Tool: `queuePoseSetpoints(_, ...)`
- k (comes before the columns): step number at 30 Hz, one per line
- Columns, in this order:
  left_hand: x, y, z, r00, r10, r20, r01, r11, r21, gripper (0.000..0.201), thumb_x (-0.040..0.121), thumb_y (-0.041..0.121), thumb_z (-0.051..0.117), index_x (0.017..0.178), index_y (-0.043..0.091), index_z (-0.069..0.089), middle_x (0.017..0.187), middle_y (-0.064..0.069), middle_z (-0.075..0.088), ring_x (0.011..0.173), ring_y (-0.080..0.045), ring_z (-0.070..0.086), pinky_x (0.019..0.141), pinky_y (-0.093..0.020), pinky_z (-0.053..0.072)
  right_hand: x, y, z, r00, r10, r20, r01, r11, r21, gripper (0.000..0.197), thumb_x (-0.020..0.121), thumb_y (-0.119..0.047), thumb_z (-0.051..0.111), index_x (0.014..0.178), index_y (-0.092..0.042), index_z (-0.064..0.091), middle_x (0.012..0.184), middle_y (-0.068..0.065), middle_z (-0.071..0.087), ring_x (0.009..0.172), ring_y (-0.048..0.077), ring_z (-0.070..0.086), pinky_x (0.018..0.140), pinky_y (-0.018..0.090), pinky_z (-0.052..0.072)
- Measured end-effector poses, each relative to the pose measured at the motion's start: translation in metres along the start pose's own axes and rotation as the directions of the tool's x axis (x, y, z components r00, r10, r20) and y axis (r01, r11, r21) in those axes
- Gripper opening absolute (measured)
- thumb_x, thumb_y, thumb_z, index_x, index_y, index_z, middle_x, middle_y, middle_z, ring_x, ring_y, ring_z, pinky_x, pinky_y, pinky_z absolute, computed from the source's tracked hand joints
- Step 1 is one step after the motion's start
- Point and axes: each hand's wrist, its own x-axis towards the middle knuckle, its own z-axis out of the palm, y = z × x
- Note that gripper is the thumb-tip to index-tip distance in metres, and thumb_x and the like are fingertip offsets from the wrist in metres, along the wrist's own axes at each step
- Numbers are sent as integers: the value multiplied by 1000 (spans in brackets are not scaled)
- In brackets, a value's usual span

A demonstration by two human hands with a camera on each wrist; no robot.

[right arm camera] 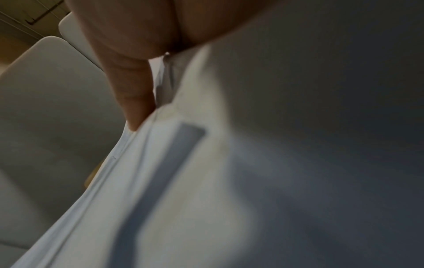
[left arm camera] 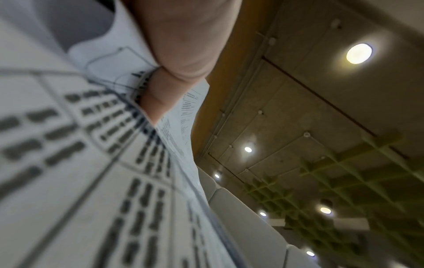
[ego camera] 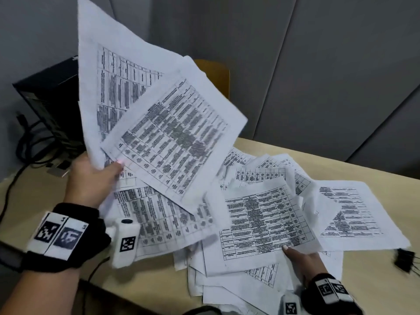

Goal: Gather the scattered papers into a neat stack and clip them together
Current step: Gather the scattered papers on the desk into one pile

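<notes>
At the far left, behind the left hand (ego camera: 91, 178), a black computer case (ego camera: 47, 103) stands on the table (ego camera: 375, 292) with dark cables (ego camera: 25, 142) trailing from it. The left hand is raised off the table with thumb and fingers pinched on a fan of printed sheets (ego camera: 159, 123); these rise up and to the right of the grip, their corners splayed apart, and the left wrist view shows the thumb (left arm camera: 160, 98) pressed onto the paper edge. Below and to the right of that grip the remaining loose papers (ego camera: 256, 173) lie overlapping in a heap on the table. The right hand (ego camera: 302, 258) pinches the near edge of a table-printed sheet (ego camera: 263, 221) at the front of the heap, thumb on top, the sheet extending away from the grip. Right of this hand, near the table's edge, lie black binder clips (ego camera: 406, 260).
</notes>
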Motion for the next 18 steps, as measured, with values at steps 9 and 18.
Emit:
queuePoseSetpoints(9,-49,-71,96,849,-329,413,311,944,113,33,77,1,67,106,8,55,89,-10,65,77,-24,61,73,-32,51,0,-9,3,1000,-11,-8,11,996,91,24,79,-17,70,80,1,54,51,11,53,51,21,50,44,22,42)
queuePoseSetpoints(18,-78,-104,139,737,-416,533,195,886,421,58,80,2,60,134,9,41,124,-9,58,98,-21,55,86,-23,41,-12,2,12,990,-82,114,48,960,275,29,80,-32,70,92,-8,60,39,-7,56,33,4,49,38,17,43)
